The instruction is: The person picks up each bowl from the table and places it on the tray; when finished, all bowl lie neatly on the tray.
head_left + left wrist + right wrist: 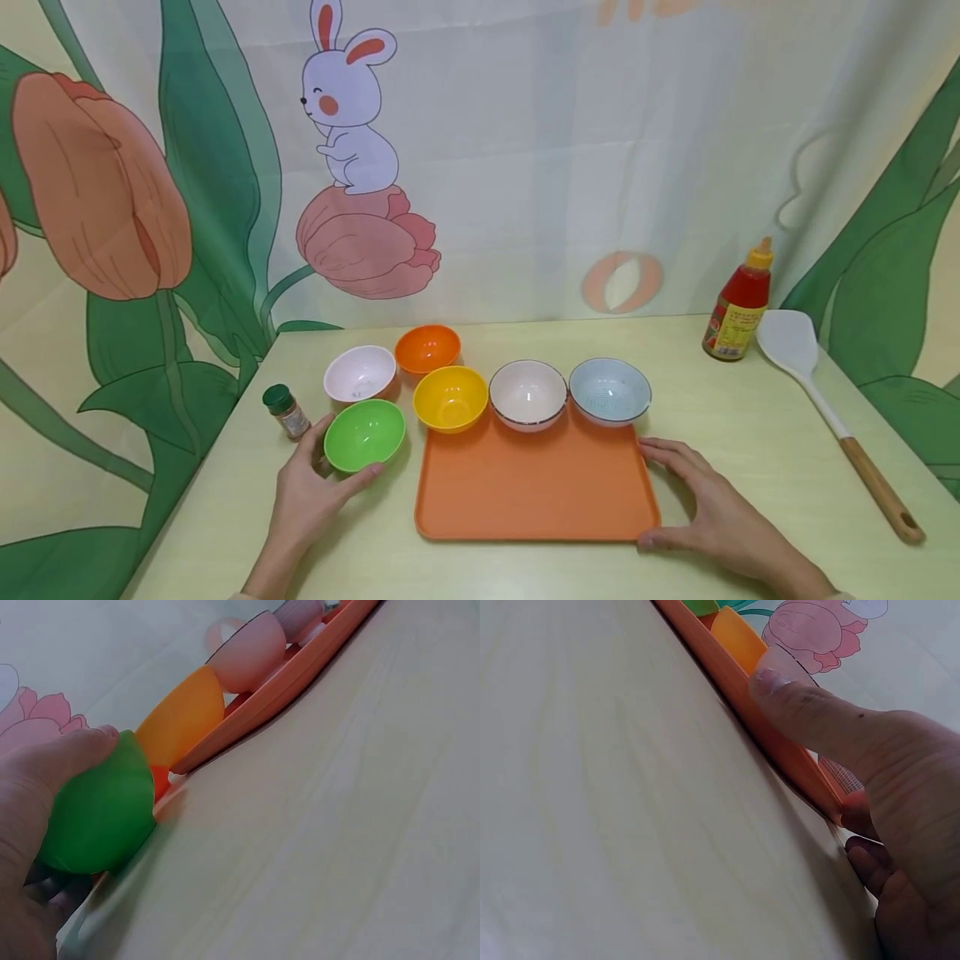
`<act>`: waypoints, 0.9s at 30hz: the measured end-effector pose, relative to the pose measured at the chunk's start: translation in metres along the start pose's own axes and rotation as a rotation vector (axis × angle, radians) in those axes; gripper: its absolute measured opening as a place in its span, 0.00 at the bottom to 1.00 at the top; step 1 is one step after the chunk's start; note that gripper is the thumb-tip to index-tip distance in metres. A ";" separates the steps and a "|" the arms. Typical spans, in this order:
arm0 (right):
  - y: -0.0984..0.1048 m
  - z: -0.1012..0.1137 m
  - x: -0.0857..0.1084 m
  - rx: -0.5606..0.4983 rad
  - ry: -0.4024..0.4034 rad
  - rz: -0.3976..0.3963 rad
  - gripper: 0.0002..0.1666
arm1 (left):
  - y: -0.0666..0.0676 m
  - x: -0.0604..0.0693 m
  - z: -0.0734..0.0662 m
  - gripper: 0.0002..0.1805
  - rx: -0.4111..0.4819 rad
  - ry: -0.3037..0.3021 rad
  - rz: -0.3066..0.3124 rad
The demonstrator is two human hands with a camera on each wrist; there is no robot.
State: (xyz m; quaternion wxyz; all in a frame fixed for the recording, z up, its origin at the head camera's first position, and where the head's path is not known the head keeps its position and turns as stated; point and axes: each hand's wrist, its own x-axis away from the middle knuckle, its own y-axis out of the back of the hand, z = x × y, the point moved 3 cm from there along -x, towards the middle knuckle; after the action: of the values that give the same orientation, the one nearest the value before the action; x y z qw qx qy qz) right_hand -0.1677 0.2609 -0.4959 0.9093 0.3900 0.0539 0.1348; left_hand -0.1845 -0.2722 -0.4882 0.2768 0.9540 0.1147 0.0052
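Note:
My left hand [311, 492] grips a green bowl [365, 436] from its left and near sides, the thumb on its near rim. In the left wrist view the green bowl [105, 810] has its wall between thumb and fingers. At the other side, my right hand [708, 512] holds the right end of an orange tray [536, 492], thumb at its near corner and fingers along the right edge. A yellow bowl [450, 400], a cream bowl [528, 396] and a pale blue bowl [610, 392] stand in a row at the tray's far edge.
Behind the green bowl are a white bowl [360, 375] and an orange bowl [427, 348]. A green-capped spice jar [287, 412] stands at the left. Far right are a red sauce bottle [738, 308] and a white spatula [817, 392] with a wooden handle. A printed curtain hangs behind.

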 end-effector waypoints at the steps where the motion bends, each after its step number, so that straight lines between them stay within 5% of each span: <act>1: 0.000 0.000 0.000 -0.001 -0.001 0.003 0.71 | 0.000 0.000 0.000 0.67 0.010 -0.001 -0.003; 11: 0.001 0.000 -0.001 0.004 -0.011 0.008 0.72 | 0.002 0.003 -0.010 0.59 0.186 -0.038 -0.027; 19: 0.000 -0.001 -0.001 -0.001 0.000 0.007 0.71 | -0.002 0.020 -0.048 0.55 0.301 -0.109 -0.024; 27: 0.001 0.000 -0.002 0.000 -0.008 0.008 0.71 | -0.021 0.023 -0.087 0.54 0.356 -0.234 0.070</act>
State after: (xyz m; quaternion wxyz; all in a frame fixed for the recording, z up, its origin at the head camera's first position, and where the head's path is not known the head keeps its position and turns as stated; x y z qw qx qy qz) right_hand -0.1697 0.2609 -0.4955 0.9089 0.3909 0.0491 0.1368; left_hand -0.1727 -0.2038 -0.4274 0.1149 0.9854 0.0476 -0.1162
